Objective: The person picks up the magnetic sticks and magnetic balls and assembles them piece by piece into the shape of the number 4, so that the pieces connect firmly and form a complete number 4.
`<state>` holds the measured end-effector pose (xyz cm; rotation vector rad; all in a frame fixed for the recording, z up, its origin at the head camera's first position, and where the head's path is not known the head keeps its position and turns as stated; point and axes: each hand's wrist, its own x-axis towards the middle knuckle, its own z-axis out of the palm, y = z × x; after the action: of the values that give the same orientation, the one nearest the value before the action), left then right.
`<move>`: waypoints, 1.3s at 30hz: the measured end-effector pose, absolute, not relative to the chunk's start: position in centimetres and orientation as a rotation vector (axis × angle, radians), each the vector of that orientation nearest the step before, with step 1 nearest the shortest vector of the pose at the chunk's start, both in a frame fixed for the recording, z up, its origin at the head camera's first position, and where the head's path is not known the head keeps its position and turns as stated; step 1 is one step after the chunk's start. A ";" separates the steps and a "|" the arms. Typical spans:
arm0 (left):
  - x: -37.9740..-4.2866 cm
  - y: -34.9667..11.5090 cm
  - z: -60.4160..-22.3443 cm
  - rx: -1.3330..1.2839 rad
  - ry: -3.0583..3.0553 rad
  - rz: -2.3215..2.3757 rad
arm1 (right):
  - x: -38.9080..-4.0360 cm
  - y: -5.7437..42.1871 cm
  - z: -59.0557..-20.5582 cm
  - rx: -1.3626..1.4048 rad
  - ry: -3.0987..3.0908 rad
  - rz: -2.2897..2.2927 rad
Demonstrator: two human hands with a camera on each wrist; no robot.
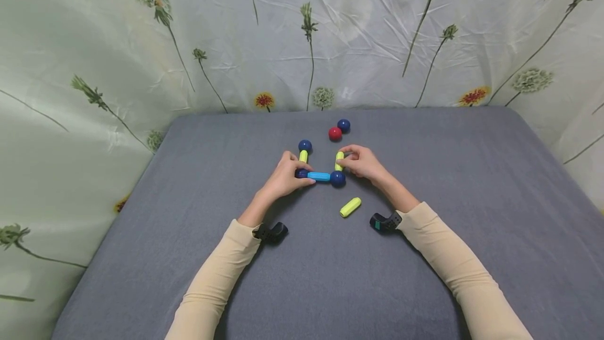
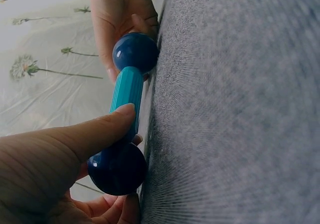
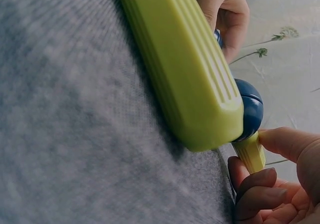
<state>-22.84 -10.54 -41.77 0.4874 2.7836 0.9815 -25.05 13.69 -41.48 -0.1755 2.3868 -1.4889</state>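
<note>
My left hand (image 1: 283,176) grips the light blue ribbed rod (image 1: 320,177) close to its left end, with the thumb laid along it in the left wrist view. At that end sits a dark blue ball (image 2: 117,171), partly covered by fingers in the head view. Another dark blue ball (image 1: 337,179) caps the rod's right end. My right hand (image 1: 362,162) pinches a yellow-green rod (image 1: 339,160) between thumb and fingers, its near end at that right ball. From the left ball, a second yellow-green rod (image 1: 303,157) runs back to a further dark blue ball (image 1: 305,145).
A loose yellow-green rod (image 1: 351,207) lies on the grey cloth surface (image 1: 311,277), nearer to me than the right ball. Toward the back, a red ball (image 1: 335,134) and a dark blue ball (image 1: 344,126) lie side by side. Flower-patterned fabric (image 1: 264,41) hangs behind.
</note>
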 end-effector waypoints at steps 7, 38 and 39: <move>-22.5 -10.3 -41.4 0.482 2.804 0.951 | -25.1 13.7 -41.5 -0.177 2.382 -1.496; -21.9 -7.4 -41.3 1.196 2.807 0.626 | -25.4 14.1 -41.9 -0.222 2.313 -1.593; -21.8 -7.4 -41.3 1.190 2.804 0.607 | -25.3 14.1 -41.9 -0.222 2.312 -1.596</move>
<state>-21.85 -7.36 -41.31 1.1896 2.8041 0.6070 -25.34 14.13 -41.87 -0.2219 2.3116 -1.5959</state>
